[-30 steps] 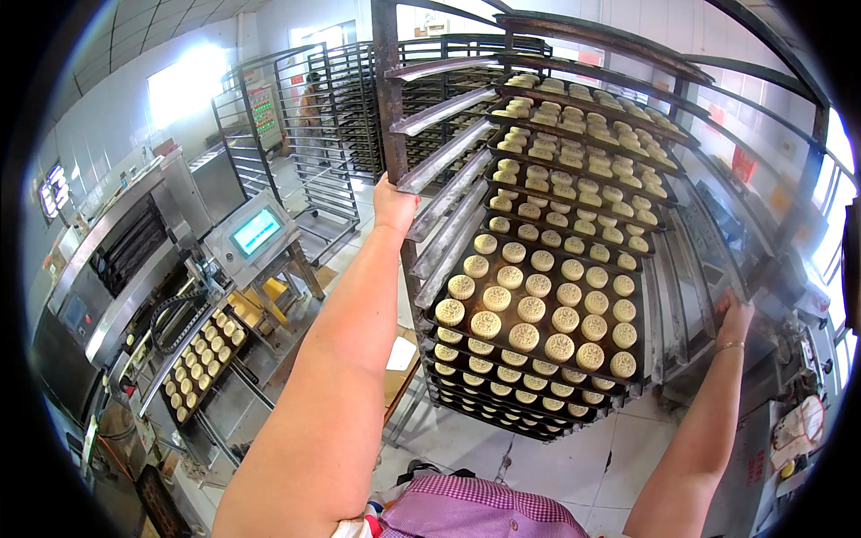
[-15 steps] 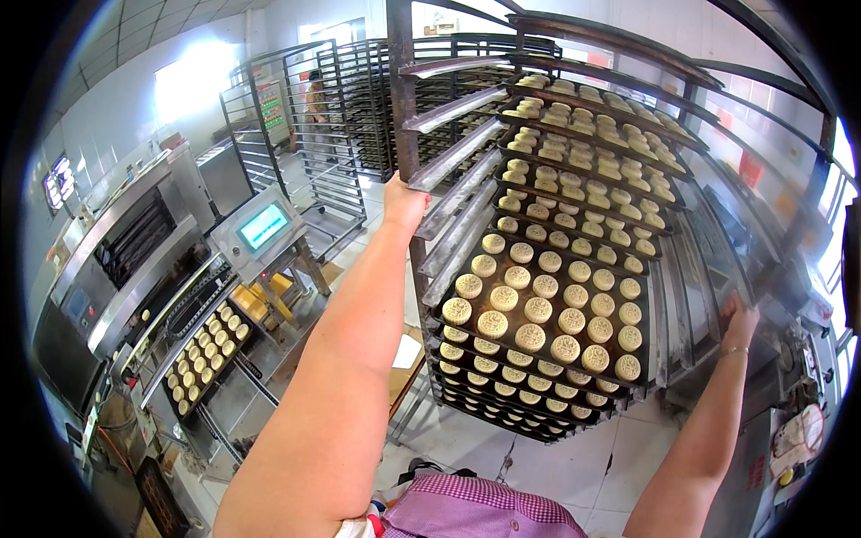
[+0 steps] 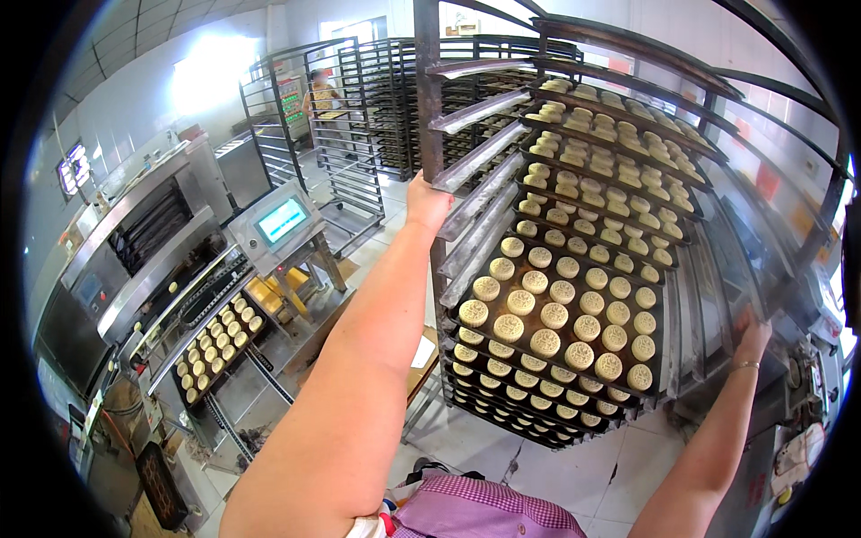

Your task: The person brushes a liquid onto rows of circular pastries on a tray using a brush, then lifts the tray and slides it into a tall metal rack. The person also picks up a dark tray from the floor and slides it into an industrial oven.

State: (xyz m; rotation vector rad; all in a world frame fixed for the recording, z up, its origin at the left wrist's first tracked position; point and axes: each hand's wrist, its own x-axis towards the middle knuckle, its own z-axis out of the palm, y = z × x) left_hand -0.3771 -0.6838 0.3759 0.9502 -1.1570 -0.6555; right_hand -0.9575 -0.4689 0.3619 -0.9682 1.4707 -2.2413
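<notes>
A tall dark metal rolling rack [image 3: 429, 99] stands right in front of me. Its stacked trays [image 3: 661, 345] carry rows of round, pale, pattern-stamped mooncakes [image 3: 545, 342]. Closed round the rack's left upright is my left hand [image 3: 429, 204], just below a slanting shelf rail, with the arm stretched out. Lower down, on the far side of the trays, my right hand [image 3: 753, 334] grips the rack's right side; its fingers are partly hidden and somewhat blurred. A bracelet circles that wrist. Several upper rails on the left stick out bare beside the loaded trays.
At left is a steel machine [image 3: 148, 238] with a lit control screen [image 3: 281, 221]; a tray of pale cakes [image 3: 215, 352] lies on its conveyor. Further racks [image 3: 386, 108] and a person [image 3: 323, 99] are at the back. Steel equipment [image 3: 798, 359] borders the right side. White floor tiles [image 3: 574, 471] lie below.
The whole view has shifted a little, so rack, machine and arms appear further right. Both hands keep their hold on the rack. The person at the back shows more fully.
</notes>
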